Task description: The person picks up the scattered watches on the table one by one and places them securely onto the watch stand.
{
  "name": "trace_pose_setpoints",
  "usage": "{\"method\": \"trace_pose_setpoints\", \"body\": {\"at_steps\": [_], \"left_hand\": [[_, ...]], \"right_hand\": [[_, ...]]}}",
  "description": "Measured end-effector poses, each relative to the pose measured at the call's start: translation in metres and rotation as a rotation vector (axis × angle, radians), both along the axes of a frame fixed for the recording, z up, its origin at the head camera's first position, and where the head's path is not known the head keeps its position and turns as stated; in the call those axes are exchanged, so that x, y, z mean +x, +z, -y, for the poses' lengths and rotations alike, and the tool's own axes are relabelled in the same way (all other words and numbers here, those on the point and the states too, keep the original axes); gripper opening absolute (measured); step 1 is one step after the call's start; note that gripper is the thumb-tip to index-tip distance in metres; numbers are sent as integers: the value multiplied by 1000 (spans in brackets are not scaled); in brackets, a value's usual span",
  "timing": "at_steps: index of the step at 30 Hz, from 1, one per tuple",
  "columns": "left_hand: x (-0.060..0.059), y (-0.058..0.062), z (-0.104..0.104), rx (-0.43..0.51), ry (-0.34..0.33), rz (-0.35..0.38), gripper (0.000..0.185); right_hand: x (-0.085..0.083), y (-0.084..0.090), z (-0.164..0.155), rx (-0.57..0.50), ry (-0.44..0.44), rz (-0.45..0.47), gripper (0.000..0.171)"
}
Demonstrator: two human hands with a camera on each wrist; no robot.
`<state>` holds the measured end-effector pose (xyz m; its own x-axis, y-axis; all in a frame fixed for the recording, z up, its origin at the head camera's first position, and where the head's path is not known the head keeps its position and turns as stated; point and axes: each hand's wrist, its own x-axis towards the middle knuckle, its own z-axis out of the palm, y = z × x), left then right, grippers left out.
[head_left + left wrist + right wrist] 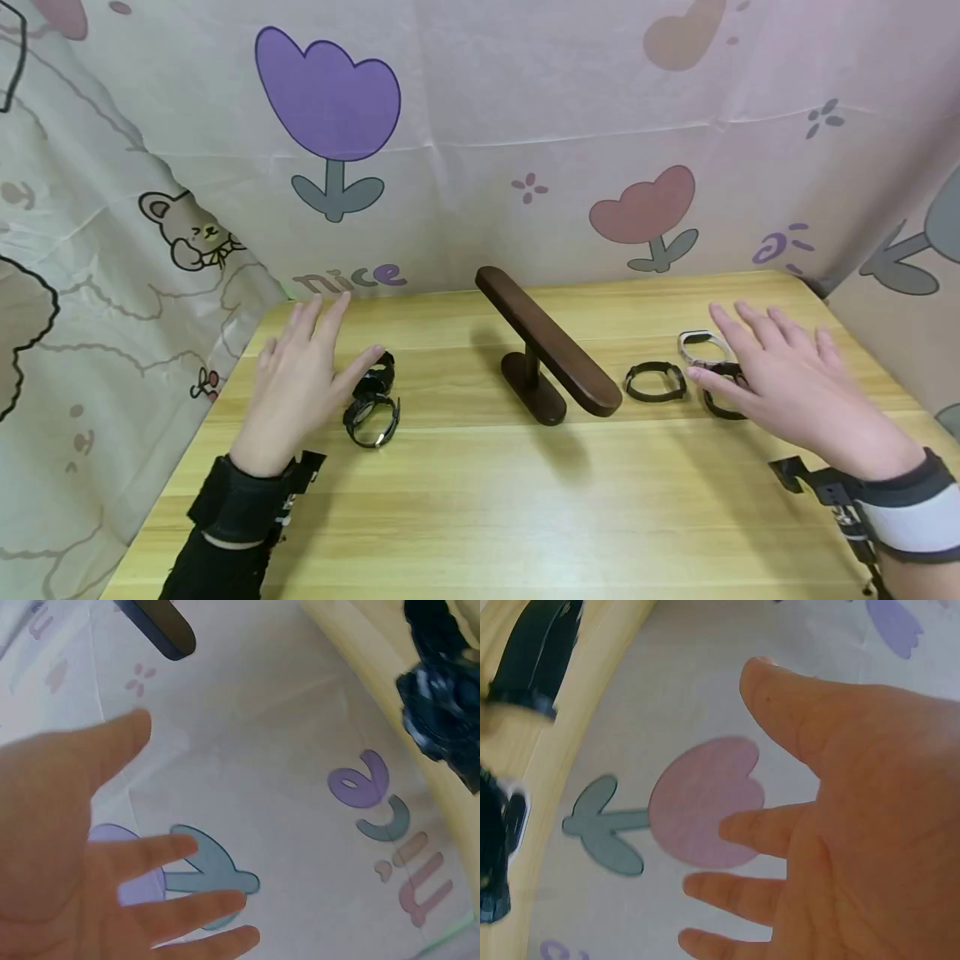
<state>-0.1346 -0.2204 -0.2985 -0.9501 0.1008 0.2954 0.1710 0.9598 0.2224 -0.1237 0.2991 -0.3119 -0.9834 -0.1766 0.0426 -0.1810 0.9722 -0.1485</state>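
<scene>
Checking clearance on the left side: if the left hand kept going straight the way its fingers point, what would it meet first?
Probably nothing on the table: the left hand points toward the printed cloth backdrop, which it would likely meet first. The two black wristwatches lie beside its thumb, off that line; depth is unclear.

Your left hand [296, 385] hovers flat, fingers straight, just beside two black watches [372, 399] lying together on the table's left side, one round-faced with its strap looped and its dial up. Your right hand [795, 379] spreads open over a dark band [723, 392] and a white band [701, 344], with another black band [656, 381] lying closed in a ring just to their left. Neither hand grips anything.
</scene>
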Motion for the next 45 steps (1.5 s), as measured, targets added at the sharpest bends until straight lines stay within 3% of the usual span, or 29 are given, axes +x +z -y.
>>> {"method": "trace_pose_setpoints", "body": {"at_steps": [4, 7, 15, 18, 22, 32, 45], "left_hand": [[2, 2, -17, 53, -54, -153, 66], [3, 1, -34, 88, -125, -198, 54], [10, -2, -83, 128, -355, -271, 38], [15, -3, -100, 127, -431, -284, 37], [21, -5, -119, 122, -496, -287, 39], [30, -10, -147, 81, -552, -279, 45], [32, -13, -150, 73, -538, -281, 56]], "right_hand": [[0, 2, 15, 44, 72, -47, 88], [2, 2, 29, 56, 146, -111, 75], [-6, -1, 54, -97, 408, -370, 28], [-11, -3, 61, -118, 500, -451, 23], [-14, -5, 70, -126, 552, -497, 22], [-14, -9, 85, -179, 647, -568, 28], [-13, -10, 104, -166, 729, -582, 20]]}}
